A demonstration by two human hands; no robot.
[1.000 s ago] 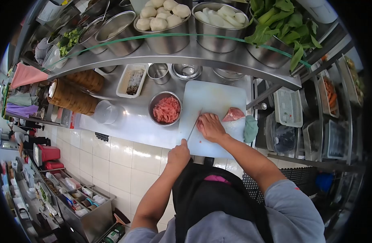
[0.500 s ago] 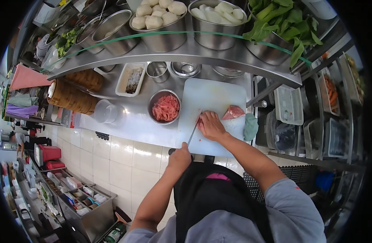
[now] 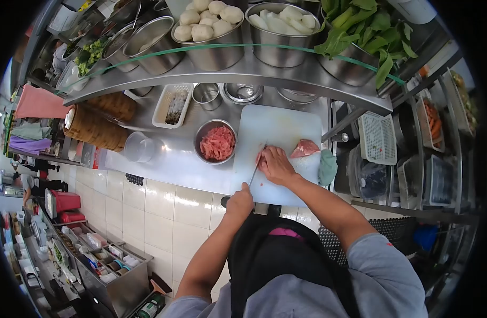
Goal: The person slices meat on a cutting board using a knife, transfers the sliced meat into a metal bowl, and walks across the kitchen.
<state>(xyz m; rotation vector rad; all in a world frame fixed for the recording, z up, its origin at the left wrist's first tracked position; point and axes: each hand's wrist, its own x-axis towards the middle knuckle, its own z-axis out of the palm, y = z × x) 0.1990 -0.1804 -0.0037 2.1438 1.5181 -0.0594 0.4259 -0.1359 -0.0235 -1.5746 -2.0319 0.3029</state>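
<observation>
My left hand [image 3: 239, 202] is closed around the handle of a knife [image 3: 255, 170], its thin blade pointing away from me over a white cutting board [image 3: 280, 119]. My right hand [image 3: 278, 166] presses with bent fingers on a piece of raw meat [image 3: 260, 158], mostly hidden under it. The blade lies against the meat's left side, close to the fingertips. A larger chunk of raw meat [image 3: 305, 149] rests on the board to the right of that hand. Just left of the board stands a steel bowl [image 3: 198, 152] holding pink meat strips [image 3: 217, 142].
A green cloth [image 3: 327, 167] lies at the board's right edge. Behind are a white basket [image 3: 162, 112] and a steel pot [image 3: 207, 96]. A clear container [image 3: 139, 147] and bamboo steamers [image 3: 95, 128] stand left. An overhead steel shelf [image 3: 222, 76] carries vegetable tubs. Racks flank the right.
My left hand and the knife have shifted slightly forward, away from my body. My right hand stays on the meat in nearly the same place.
</observation>
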